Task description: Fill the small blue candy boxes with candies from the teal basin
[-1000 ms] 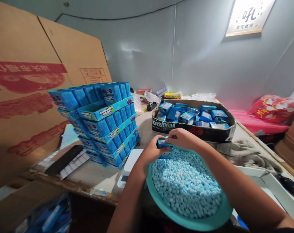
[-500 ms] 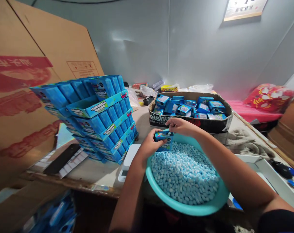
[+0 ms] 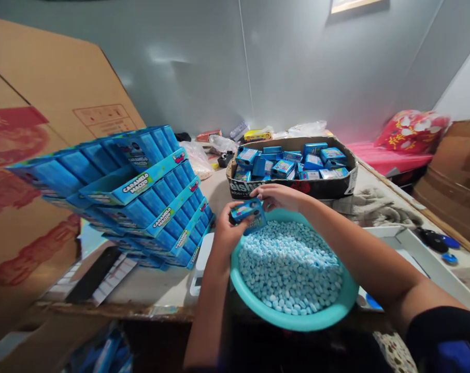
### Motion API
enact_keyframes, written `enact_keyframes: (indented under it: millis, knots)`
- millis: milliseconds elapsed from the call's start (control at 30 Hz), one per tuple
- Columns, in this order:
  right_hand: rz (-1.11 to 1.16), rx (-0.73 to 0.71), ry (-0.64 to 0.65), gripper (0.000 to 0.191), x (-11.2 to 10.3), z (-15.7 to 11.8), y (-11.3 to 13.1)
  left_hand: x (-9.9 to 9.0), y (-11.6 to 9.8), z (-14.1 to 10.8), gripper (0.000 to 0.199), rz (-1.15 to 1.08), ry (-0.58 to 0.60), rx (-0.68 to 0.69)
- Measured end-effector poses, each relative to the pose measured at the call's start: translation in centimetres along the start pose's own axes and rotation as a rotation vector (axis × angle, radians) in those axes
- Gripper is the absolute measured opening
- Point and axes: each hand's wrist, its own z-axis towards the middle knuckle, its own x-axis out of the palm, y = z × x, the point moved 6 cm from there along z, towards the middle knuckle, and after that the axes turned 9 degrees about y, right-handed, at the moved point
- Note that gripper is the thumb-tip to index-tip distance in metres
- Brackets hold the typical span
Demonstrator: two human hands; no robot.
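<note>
My left hand (image 3: pixel 229 228) grips a small blue candy box (image 3: pixel 255 216) by its left side, thumb in front. The box is tilted, and its printed top panel looks closed. My right hand (image 3: pixel 278 197) has its fingers bent against the right end of the box; the fingertips are partly hidden behind it. Both hands are over the far left rim of a turquoise basin (image 3: pixel 293 322). Pale blue and white candies (image 3: pixel 291 272) fill much of the basin.
A tall stack of blue display trays (image 3: pixel 157 199) holding candy boxes leans at left. Behind the basin is a black cardboard tray (image 3: pixel 293 189) of loose candy boxes. A white scale (image 3: pixel 203 254) sits left of the basin, a grey cloth (image 3: pixel 378 207) and white box (image 3: pixel 448 277) at right.
The box has gone from upright with its top flap raised to tilted with the top looking closed. My right hand has moved from the flap to the box's right end. The view has shifted.
</note>
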Motion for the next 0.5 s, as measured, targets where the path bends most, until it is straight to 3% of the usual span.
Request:
enact_keyframes:
  millis: [100, 233, 367, 500]
  knots:
    - [-0.213, 0.098, -0.124, 0.021, -1.0, 0.3, -0.8, -3.0, -1.5, -1.5, 0.052, 0.053, -0.263, 0.151]
    - [-0.734, 0.157, -0.049, 0.022, 0.0, 0.8, -1.4, -7.4, -1.9, -5.7, 0.053, 0.283, -0.548, 0.213]
    - [-0.984, 0.191, 0.168, 0.025, 3.1, 0.7, -2.8, -9.8, 1.4, -8.9, 0.052, 0.465, -0.649, 0.070]
    - [-1.030, 0.273, 0.338, 0.061, 5.8, 0.3, -4.6, -10.3, 5.4, -9.6, 0.054, 0.430, -0.606, -0.074]
